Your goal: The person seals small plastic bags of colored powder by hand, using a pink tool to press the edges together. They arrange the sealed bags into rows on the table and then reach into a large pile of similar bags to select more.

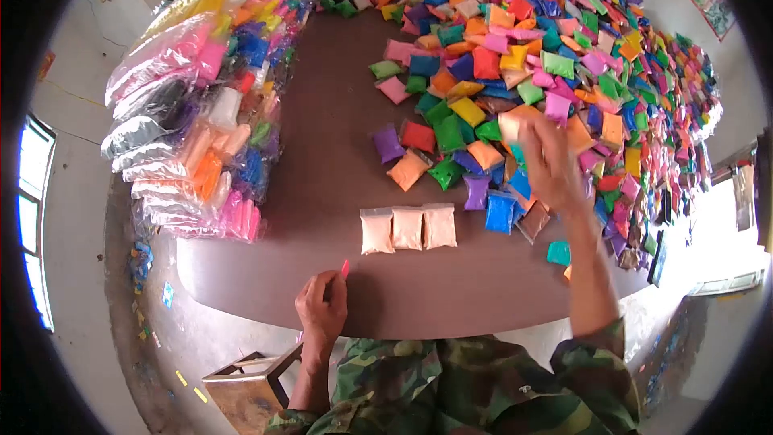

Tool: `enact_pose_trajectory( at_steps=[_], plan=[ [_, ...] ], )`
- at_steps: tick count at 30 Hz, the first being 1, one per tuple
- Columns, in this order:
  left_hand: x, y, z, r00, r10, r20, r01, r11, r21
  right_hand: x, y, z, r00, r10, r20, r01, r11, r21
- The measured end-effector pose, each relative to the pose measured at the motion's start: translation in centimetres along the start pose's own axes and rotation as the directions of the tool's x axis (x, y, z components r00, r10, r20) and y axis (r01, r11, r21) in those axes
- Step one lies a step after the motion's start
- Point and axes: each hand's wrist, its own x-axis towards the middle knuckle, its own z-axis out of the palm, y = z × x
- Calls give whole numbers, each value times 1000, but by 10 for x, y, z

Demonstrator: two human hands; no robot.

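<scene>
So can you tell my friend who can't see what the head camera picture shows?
A person's right hand lifts a pale peach packet from a big pile of colourful packets on a brown table. Three peach packets lie in a row; the left hand pinches something small and pink.

We take this for a small packing workroom. A brown table [338, 153] carries a great heap of small coloured sachets [564, 40]; bulk clear bags of sorted packets [193, 113] are stacked along its left edge. Bare concrete floor [173, 338], plain walls, daylight windows [32, 217].
</scene>
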Motion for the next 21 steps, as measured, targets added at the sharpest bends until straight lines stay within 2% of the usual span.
enact_pose_trajectory(
  at_steps=[1, 2, 3, 4, 6, 9, 12, 13, 17, 21],
  plan=[
    [0, 0, 0, 1000, 21, -8, -21, 1000, -5, -31, 6, 15, 977, 207, 60, -215, 920, 328],
    [1, -1, 1, 999, 35, -14, -35, 999, -15, -62, 10, 27, 910, 370, 185, -403, 692, 599],
    [1, -2, 2, 999, 46, -19, -47, 999, -22, -83, -10, 30, 840, 468, 275, -483, 414, 771],
    [0, -3, 2, 998, 55, -19, -56, 998, -28, -103, -29, 35, 756, 523, 393, -506, 86, 858],
    [-2, -2, 0, 1000, 16, 3, -16, 1000, -5, -150, -28, 49, 709, 472, 524, -482, -218, 848],
    [-4, -7, 2, 1000, 1, 9, -1, 1000, 7, -199, -41, 59, 612, 565, 554, -560, -185, 807],
    [-5, -9, 1, 1000, 12, -7, -12, 1000, 29, -219, -60, 61, 666, 585, 462, -571, 2, 821],
    [-5, -9, 3, 1000, 21, -2, -21, 999, 34, -223, -59, 62, 659, 592, 465, -568, -14, 823],
    [-5, -13, 6, 998, 50, -28, -50, 999, 12, -230, -62, 70, 748, 553, 369, -543, 188, 819],
    [-4, -18, 6, 998, 59, -24, -57, 997, 59, -228, -67, 69, 738, 545, 398, -574, 196, 795]
  ],
)
